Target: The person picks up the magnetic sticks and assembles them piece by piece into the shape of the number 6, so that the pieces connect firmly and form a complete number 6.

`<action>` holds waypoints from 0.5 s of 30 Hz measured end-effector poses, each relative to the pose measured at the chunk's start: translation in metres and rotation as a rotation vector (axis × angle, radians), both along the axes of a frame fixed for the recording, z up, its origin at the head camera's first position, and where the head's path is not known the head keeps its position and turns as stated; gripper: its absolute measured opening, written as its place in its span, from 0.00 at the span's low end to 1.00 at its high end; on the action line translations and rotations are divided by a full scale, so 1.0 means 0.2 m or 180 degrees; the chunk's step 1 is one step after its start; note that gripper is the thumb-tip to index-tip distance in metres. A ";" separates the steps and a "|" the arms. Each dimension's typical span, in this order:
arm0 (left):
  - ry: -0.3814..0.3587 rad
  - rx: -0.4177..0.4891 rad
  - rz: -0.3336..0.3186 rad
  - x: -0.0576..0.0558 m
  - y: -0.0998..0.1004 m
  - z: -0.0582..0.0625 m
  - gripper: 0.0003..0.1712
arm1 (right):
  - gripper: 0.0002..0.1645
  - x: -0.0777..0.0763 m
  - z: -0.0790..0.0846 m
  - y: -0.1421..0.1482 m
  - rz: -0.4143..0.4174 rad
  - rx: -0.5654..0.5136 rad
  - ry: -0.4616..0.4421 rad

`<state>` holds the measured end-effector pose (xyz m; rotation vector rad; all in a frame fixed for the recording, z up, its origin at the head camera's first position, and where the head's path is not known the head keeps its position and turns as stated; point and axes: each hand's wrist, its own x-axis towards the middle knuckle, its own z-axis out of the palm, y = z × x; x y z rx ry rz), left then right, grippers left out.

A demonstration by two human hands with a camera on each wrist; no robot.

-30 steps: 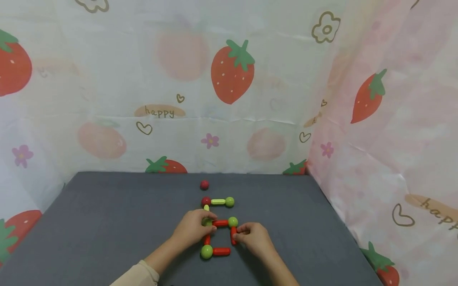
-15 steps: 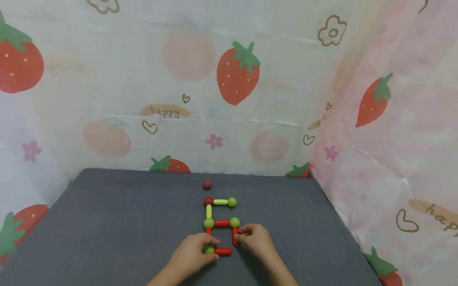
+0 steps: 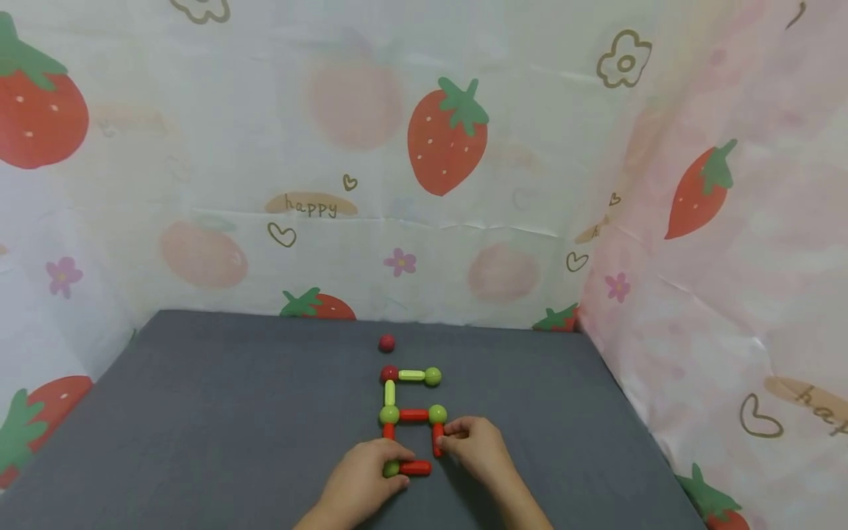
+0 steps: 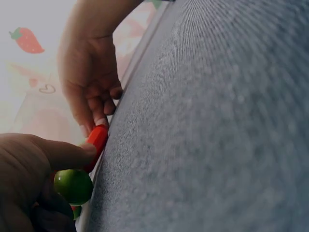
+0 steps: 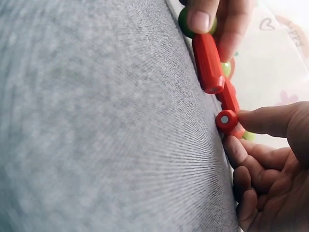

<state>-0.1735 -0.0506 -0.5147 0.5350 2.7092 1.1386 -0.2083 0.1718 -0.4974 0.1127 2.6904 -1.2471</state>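
Note:
Magnetic rods and balls form an outline on the dark table. At its near left corner, my left hand [image 3: 363, 475] pinches a green ball [image 4: 73, 186], from which a red rod [image 5: 208, 65] points right. My right hand [image 3: 480, 445] holds the right-side red rod [image 3: 438, 439] between thumb and fingers; its far end meets a green ball [image 3: 437, 414]. Another red rod [image 3: 414, 415] joins that ball to the middle left green ball [image 3: 389, 414]. A light green rod [image 3: 389, 393] runs back to a red ball [image 3: 389, 374]. The near end of the right-side rod stands apart from the front rod.
From the back red ball, a light green rod [image 3: 411, 375] leads to a green ball [image 3: 433, 377]. A loose red ball [image 3: 387, 343] lies behind the outline. The grey table [image 3: 252, 397] ends at a strawberry-print cloth [image 3: 278, 147] at the back and sides.
My left hand has left the middle left green ball and come nearer, onto the near left one. My right hand keeps its hold on the red rod. The head view has shifted slightly.

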 end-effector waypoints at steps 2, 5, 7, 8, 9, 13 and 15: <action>0.0045 -0.0016 0.0007 0.00 0.00 -0.01 0.15 | 0.13 0.00 0.00 0.00 -0.0005 0.0009 0.0014; 0.0107 -0.0041 0.0042 0.00 0.01 -0.01 0.15 | 0.13 0.00 0.00 0.00 0.0003 0.0020 0.0023; 0.0155 -0.0058 0.0064 0.00 0.01 -0.01 0.15 | 0.13 0.00 0.00 0.00 0.0020 0.0029 0.0035; 0.0181 -0.0069 0.0078 0.01 0.01 -0.01 0.15 | 0.13 0.00 0.00 0.00 0.0034 0.0035 0.0043; 0.0204 -0.0078 0.0088 0.01 0.01 -0.01 0.15 | 0.13 0.00 0.01 0.00 0.0049 0.0043 0.0053; 0.0267 -0.0095 0.0115 0.01 0.02 -0.01 0.14 | 0.13 -0.01 0.01 0.00 0.0092 0.0080 0.0044; 0.0272 -0.0084 0.0126 0.01 0.02 -0.02 0.14 | 0.13 -0.01 0.01 0.00 0.0088 0.0111 0.0000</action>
